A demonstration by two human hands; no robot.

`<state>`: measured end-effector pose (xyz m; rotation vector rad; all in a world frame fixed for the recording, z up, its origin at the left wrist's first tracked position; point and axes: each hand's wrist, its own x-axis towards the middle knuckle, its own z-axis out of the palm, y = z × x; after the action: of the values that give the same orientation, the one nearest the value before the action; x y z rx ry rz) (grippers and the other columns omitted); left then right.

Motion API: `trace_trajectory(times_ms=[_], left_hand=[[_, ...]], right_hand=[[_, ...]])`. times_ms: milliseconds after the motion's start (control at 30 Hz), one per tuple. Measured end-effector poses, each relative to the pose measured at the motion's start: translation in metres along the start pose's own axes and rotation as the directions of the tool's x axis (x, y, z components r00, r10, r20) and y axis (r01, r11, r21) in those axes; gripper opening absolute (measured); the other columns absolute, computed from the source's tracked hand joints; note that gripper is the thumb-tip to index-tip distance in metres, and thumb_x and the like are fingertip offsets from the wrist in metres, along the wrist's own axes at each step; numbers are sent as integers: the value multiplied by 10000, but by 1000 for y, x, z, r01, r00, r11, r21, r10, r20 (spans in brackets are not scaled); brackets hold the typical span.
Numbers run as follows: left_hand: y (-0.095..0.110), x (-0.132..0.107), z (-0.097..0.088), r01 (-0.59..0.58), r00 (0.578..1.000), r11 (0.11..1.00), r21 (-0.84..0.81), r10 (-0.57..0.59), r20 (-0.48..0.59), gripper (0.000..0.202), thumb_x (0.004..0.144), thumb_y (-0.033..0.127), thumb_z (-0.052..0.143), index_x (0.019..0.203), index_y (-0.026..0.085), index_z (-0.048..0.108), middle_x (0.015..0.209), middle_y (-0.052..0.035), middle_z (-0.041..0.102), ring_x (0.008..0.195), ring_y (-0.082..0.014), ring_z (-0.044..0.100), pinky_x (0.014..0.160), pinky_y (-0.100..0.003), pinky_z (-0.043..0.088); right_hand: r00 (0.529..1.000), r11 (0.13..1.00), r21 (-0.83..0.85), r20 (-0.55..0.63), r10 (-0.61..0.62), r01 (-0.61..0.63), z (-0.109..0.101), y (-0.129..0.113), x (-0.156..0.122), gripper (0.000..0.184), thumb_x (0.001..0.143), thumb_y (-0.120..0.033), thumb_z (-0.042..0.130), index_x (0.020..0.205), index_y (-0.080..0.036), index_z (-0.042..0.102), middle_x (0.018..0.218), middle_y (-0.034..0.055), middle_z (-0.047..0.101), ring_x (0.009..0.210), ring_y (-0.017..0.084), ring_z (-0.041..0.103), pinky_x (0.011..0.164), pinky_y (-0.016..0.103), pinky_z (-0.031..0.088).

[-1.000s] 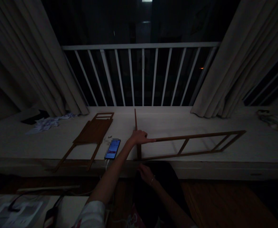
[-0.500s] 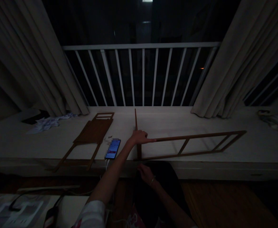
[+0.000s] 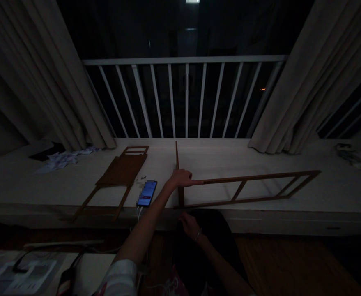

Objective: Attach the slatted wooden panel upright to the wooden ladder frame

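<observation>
A small brown wooden folding chair [image 3: 238, 190] rests on its side on the white window ledge, its slim frame stretching right and a thin upright part seen edge-on. My left hand [image 3: 182, 178] is closed over the corner where these parts meet, one finger laid along the upper rail. Below the ledge's front edge, my right hand [image 3: 189, 225] lies by my dark-clothed knee with curled fingers; whether they hold anything is hidden. Left of my left forearm lies a lit phone [image 3: 147, 193] with white cables. Farther left, a similar flat wooden chair [image 3: 121, 169] overhangs the front edge.
Beyond the white ledge [image 3: 291, 160], a white railing [image 3: 186, 59] crosses a dark window between curtains [image 3: 279, 102]. Crumpled papers [image 3: 60, 160] lie at the left. A power strip [image 3: 29, 277] and cables are at lower left. The room is dim.
Both hands and the wooden chair keep the same position. Only a very slight shift of the camera shows.
</observation>
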<state>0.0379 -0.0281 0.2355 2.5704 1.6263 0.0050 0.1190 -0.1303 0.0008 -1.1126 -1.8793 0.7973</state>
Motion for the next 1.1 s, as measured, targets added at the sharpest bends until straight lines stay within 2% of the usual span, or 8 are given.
trace_trajectory(times_ms=[300,433,600,733,867,1000,1100], left_hand=[[-3,3,5,-29,999,999,-13,29,-14,691,596,784,260,740,215,625,834,-71,640,836,-226,560,726,-316,365],[-5,4,6,-32,999,999,-9,32,-17,694,594,787,260,738,216,625,816,-70,640,811,-223,565,708,-313,370],[-6,5,8,-34,999,999,0,34,-15,697,587,790,268,735,212,628,811,-72,641,818,-228,568,717,-314,374],[-6,5,9,-37,999,999,4,37,-37,696,591,789,266,738,214,630,810,-74,641,829,-233,567,723,-320,374],[-5,5,8,-32,999,999,0,32,-23,694,593,787,266,738,214,631,804,-70,641,812,-224,567,715,-312,372],[-4,4,6,-35,999,999,2,35,-10,686,602,780,269,737,213,630,807,-64,641,812,-217,566,711,-304,373],[-3,3,4,-37,999,999,7,37,-20,678,610,774,270,739,213,629,810,-67,641,816,-222,567,709,-309,376]], right_hand=[[998,998,58,-44,38,-35,6,4,-2,169,802,-173,419,879,-220,562,829,31,635,767,164,596,678,252,438],[999,999,20,-27,31,-31,9,7,-1,176,803,-154,410,884,-216,553,842,33,633,782,160,594,683,248,439],[994,985,-170,112,-12,31,5,12,0,226,783,-82,382,914,-193,529,875,43,619,820,147,576,706,234,423],[971,932,-357,239,26,63,1,15,1,285,732,-33,392,948,-176,511,900,58,599,855,150,553,727,235,405],[950,891,-442,310,43,104,0,17,2,365,701,-20,400,1024,-164,489,946,82,585,859,161,547,735,245,399],[957,900,-428,287,44,87,2,15,2,377,700,-14,395,1035,-156,491,941,86,589,863,164,546,744,252,399],[976,934,-353,214,32,47,6,12,0,332,733,-20,376,1004,-163,504,933,72,593,874,148,544,753,238,400]])
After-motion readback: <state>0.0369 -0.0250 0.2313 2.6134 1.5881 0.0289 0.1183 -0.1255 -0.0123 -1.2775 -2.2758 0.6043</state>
